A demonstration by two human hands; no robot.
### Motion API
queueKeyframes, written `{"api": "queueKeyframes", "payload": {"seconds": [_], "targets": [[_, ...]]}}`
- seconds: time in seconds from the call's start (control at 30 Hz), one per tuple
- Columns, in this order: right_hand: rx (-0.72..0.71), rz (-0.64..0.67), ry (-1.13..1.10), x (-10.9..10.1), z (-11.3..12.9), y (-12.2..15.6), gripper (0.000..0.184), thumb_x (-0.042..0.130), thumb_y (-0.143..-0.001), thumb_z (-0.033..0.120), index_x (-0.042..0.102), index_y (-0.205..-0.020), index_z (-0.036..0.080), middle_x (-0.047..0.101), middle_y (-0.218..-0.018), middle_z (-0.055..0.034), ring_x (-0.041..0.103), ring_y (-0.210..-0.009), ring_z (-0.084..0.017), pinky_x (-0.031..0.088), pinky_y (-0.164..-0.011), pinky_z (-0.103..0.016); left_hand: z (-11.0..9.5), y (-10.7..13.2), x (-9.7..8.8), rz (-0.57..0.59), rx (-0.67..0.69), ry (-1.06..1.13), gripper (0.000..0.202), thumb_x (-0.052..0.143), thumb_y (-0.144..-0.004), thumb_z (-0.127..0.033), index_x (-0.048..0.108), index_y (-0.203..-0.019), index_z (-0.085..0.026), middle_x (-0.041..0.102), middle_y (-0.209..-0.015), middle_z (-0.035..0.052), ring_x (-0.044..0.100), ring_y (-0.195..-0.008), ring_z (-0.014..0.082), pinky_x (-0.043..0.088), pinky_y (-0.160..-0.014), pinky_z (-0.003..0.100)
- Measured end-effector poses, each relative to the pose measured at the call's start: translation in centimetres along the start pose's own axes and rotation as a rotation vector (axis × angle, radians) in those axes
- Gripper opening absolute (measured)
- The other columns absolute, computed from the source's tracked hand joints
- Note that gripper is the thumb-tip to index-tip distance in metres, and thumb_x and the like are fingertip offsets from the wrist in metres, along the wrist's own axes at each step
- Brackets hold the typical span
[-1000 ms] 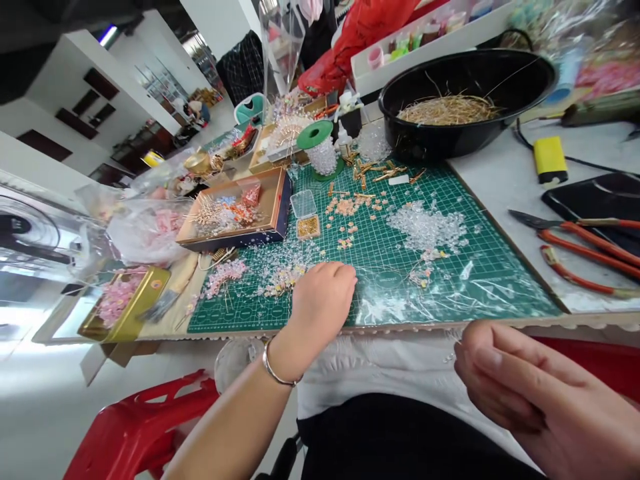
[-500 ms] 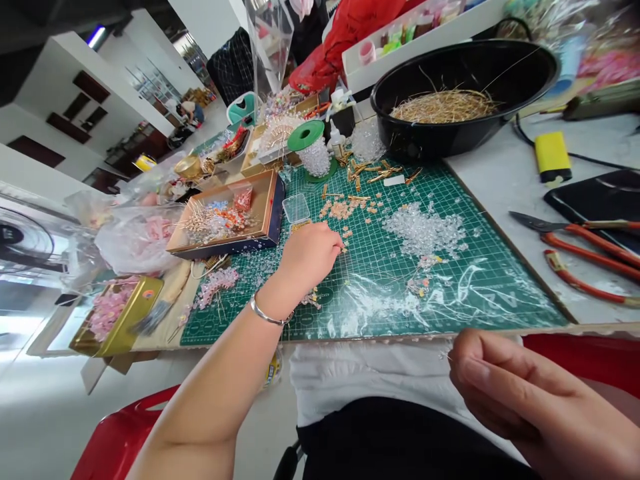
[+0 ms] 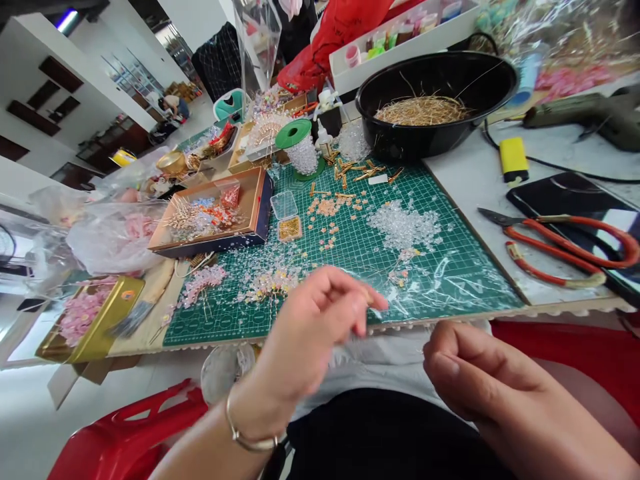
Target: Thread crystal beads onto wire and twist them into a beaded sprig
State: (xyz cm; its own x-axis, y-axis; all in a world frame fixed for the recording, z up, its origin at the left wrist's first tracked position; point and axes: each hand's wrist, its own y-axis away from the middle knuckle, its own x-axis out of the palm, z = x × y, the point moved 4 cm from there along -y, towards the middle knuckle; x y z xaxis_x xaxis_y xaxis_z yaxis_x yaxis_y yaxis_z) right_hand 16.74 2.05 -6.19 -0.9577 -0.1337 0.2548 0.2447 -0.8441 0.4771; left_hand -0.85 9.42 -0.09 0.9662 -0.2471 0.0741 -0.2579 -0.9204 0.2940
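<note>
My left hand [image 3: 315,327] is lifted over the near edge of a green cutting mat [image 3: 450,287], its blurred fingertips close together above the plastic sheet. Whether they hold a small bead is too blurred to tell. My right hand [image 3: 475,373] is curled just below the mat edge, finger and thumb pinching a fine wire [image 3: 425,350]. Scattered on the mat are a heap of transparent beads [image 3: 405,227], small peach beads [image 3: 325,208], and a pale beaded cluster [image 3: 267,283] near my left hand.
Beyond the mat stand a black tub of straw [image 3: 400,137], a green-topped bead spool [image 3: 295,147] and a wooden tray of ornaments [image 3: 255,207]. Red-handled pliers [image 3: 560,240] lie on the right; a gold tin of pink flowers [image 3: 100,320] sits left. A red stool [image 3: 130,433] stands below.
My left hand has left the beads at the mat's middle and come back toward the near edge, fingers lifted. My right hand stays close to its place. The view has shifted slightly.
</note>
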Motion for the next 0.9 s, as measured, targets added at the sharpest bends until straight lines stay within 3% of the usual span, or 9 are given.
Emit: {"api": "queueKeyframes", "payload": {"seconds": [0.1, 0.23, 0.4, 0.7, 0.8, 0.9], "targets": [[-0.111, -0.021, 0.056, 0.8, 0.8, 0.3, 0.053, 0.063, -0.082, 0.070, 0.048, -0.063, 0.022, 0.036, -0.060, 0.0052, 0.029, -0.057, -0.013, 0.031, -0.050, -0.021, 2.7, 2.7, 2.5, 0.062, -0.223, 0.365, 0.013, 0.069, -0.085, -0.017, 0.060, -0.076, -0.014, 0.072, -0.083, 0.0036, 0.039, -0.052, 0.0017, 0.022, -0.046, 0.015], [-0.139, -0.006, 0.075, 1.4, 0.6, 0.8, 0.049, 0.061, -0.086, 0.068, 0.051, -0.067, 0.023, 0.043, -0.066, 0.0037, 0.036, -0.063, -0.014, 0.036, -0.055, -0.022, 3.9, 3.5, 3.1, 0.081, -0.270, 0.525, 0.016, 0.078, -0.081, -0.018, 0.063, -0.078, -0.013, 0.072, -0.082, 0.0045, 0.035, -0.049, -0.0005, 0.017, -0.044, 0.015], [-0.177, -0.016, 0.116, 1.5, 0.5, 1.4, 0.051, 0.057, -0.088, 0.069, 0.050, -0.066, 0.023, 0.042, -0.062, 0.0039, 0.034, -0.060, -0.014, 0.034, -0.052, -0.022, 3.7, 4.1, 3.1, 0.089, -0.292, 0.527, 0.018, 0.083, -0.078, -0.018, 0.065, -0.079, -0.013, 0.073, -0.080, 0.0045, 0.040, -0.048, -0.0004, 0.017, -0.044, 0.016], [-0.223, -0.058, 0.209, 1.6, 1.4, 2.0, 0.056, 0.056, -0.086, 0.072, 0.048, -0.061, 0.022, 0.038, -0.057, 0.0050, 0.032, -0.054, -0.012, 0.032, -0.047, -0.021, 3.6, 4.8, 3.3, 0.103, -0.215, 0.489, 0.014, 0.082, -0.081, -0.017, 0.068, -0.084, -0.016, 0.076, -0.083, 0.0025, 0.046, -0.052, -0.0003, 0.027, -0.046, 0.012], [-0.213, -0.062, 0.247, 1.6, 1.6, 2.0, 0.058, 0.054, -0.085, 0.075, 0.048, -0.061, 0.022, 0.038, -0.057, 0.0049, 0.033, -0.053, -0.012, 0.032, -0.047, -0.021, 3.5, 4.9, 3.2, 0.105, -0.162, 0.423, 0.011, 0.080, -0.083, -0.017, 0.070, -0.085, -0.017, 0.076, -0.084, 0.0005, 0.050, -0.055, -0.0001, 0.034, -0.049, 0.010], [-0.170, -0.022, 0.272, 1.7, 1.4, 1.9, 0.058, 0.052, -0.084, 0.077, 0.050, -0.065, 0.022, 0.041, -0.060, 0.0041, 0.036, -0.056, -0.013, 0.034, -0.050, -0.022, 3.0, 5.2, 3.0, 0.105, -0.078, 0.285, 0.009, 0.078, -0.084, -0.017, 0.071, -0.090, -0.020, 0.077, -0.087, -0.0009, 0.060, -0.067, 0.0020, 0.044, -0.061, 0.010]]}}
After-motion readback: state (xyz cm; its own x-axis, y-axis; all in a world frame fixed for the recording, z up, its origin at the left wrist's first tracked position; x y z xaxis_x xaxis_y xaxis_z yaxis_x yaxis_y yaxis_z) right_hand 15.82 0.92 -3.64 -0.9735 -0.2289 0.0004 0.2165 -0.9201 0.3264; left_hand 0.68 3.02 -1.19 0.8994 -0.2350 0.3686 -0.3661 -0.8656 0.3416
